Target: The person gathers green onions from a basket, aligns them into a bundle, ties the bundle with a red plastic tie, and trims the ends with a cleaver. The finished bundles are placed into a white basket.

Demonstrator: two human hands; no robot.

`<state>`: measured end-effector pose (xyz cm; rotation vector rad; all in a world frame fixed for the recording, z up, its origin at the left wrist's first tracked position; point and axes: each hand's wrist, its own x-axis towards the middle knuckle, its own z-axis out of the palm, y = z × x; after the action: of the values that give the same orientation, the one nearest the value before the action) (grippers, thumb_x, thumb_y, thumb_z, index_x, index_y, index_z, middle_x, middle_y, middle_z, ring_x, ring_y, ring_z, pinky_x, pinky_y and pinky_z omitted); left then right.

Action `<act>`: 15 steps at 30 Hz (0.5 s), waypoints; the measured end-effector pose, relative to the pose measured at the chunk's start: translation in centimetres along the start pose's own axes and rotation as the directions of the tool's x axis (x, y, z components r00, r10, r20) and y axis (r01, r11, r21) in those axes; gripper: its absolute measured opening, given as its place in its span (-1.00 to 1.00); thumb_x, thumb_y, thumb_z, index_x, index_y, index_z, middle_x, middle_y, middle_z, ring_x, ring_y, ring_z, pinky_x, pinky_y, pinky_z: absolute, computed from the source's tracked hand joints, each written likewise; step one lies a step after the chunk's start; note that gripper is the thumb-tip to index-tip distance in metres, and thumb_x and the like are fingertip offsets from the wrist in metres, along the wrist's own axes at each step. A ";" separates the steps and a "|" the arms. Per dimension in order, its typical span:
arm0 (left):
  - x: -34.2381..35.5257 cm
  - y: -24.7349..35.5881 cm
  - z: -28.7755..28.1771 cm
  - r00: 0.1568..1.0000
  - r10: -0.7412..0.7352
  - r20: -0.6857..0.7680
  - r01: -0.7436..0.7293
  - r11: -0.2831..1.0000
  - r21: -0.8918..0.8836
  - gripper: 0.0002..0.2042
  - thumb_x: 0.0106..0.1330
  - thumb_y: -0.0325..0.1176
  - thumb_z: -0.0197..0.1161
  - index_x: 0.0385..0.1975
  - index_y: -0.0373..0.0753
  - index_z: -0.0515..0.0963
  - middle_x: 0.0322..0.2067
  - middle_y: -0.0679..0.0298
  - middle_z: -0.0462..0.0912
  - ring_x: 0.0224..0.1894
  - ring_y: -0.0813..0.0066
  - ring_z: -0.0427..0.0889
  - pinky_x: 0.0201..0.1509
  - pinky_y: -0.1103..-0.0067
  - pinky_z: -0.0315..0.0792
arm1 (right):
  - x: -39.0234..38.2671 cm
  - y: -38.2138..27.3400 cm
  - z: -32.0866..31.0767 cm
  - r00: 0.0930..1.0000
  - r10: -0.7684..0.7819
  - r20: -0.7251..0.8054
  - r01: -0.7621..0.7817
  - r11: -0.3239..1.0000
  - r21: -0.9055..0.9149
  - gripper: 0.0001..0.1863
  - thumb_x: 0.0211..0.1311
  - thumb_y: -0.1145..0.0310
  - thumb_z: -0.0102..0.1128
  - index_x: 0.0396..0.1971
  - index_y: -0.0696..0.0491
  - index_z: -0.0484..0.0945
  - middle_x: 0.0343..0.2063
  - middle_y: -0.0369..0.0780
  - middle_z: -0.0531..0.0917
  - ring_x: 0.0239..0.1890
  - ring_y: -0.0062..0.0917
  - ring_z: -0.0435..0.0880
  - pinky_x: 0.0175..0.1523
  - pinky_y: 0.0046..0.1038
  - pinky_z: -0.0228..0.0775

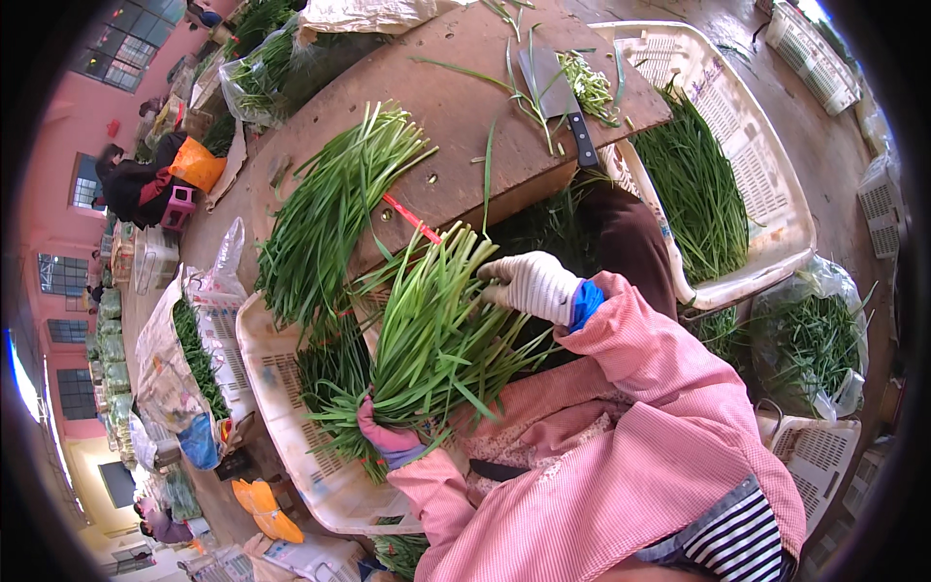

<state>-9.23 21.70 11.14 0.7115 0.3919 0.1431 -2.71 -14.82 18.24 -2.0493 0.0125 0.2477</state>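
Observation:
A loose bunch of garlic chives (436, 335) lies slantwise over my lap, pale stem ends up and leaf tips down. My left hand (388, 434), in a pink glove, is closed around its leafy lower end. Against the upper right stems rest the curled fingers of my right hand (533, 287), in a white knit glove, partly closed on them. A red tie strip (411, 217) runs from the board to the stem ends. Another chive bunch (339, 204) lies over the left edge of the wooden board (456, 116). A cleaver (551, 85) lies on the board beside cut stem ends (586, 87).
To the right stands a white plastic basket (766, 155) with chives (693, 184). Another white basket (276, 388) sits under my left arm. Plastic bags of greens (815, 335) stand around. At the far left a person (145, 184) sits on a pink stool (177, 207).

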 end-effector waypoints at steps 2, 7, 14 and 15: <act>-0.1 0.0 0.2 1.000 0.009 0.019 -0.009 1.000 -0.003 -0.71 0.20 -0.39 0.17 -0.08 -0.29 0.55 -0.08 0.08 0.67 -0.05 0.12 0.68 0.06 0.13 0.63 | 0.6 0.1 0.7 0.989 0.111 0.095 -0.110 0.994 -0.018 -0.43 0.13 -0.02 0.34 0.04 0.05 0.64 -0.27 -0.01 0.74 -0.14 -0.20 0.73 0.04 -0.29 0.53; -1.2 0.4 0.5 0.994 0.102 0.037 -0.102 0.995 0.014 -0.67 0.17 -0.44 0.17 -0.03 -0.30 0.53 -0.09 0.07 0.64 -0.01 0.14 0.63 0.19 0.14 0.53 | 0.4 0.3 1.6 0.989 0.090 0.120 -0.142 0.824 0.548 -0.71 0.22 0.21 0.36 -0.10 -0.02 0.73 -0.51 -0.38 0.73 -0.50 -0.74 0.58 -0.36 -0.60 0.42; -4.1 2.4 1.3 0.990 -0.023 0.142 0.010 0.996 0.091 -0.67 0.13 -0.43 0.16 -0.06 -0.22 0.51 -0.10 0.12 0.56 0.02 0.22 0.55 0.25 0.22 0.46 | -2.2 4.7 3.7 0.973 0.203 0.110 -0.227 0.757 0.612 -0.80 0.23 0.21 0.36 -0.28 0.01 0.76 -0.69 -0.47 0.55 -0.66 -0.81 0.40 -0.56 -0.63 0.25; -4.6 2.8 1.5 0.987 -0.046 0.154 0.031 0.995 0.098 -0.69 0.12 -0.43 0.17 -0.08 -0.19 0.51 -0.12 0.13 0.55 -0.01 0.22 0.55 0.22 0.22 0.47 | -2.6 5.5 3.7 0.978 0.183 0.096 -0.200 0.719 0.666 -0.83 0.22 0.29 0.35 -0.27 0.05 0.76 -0.66 -0.46 0.57 -0.61 -0.78 0.44 -0.50 -0.61 0.32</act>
<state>-12.82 21.70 15.42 0.8030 0.2634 0.0320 -6.52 -14.39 12.24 -1.3075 0.2687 0.3393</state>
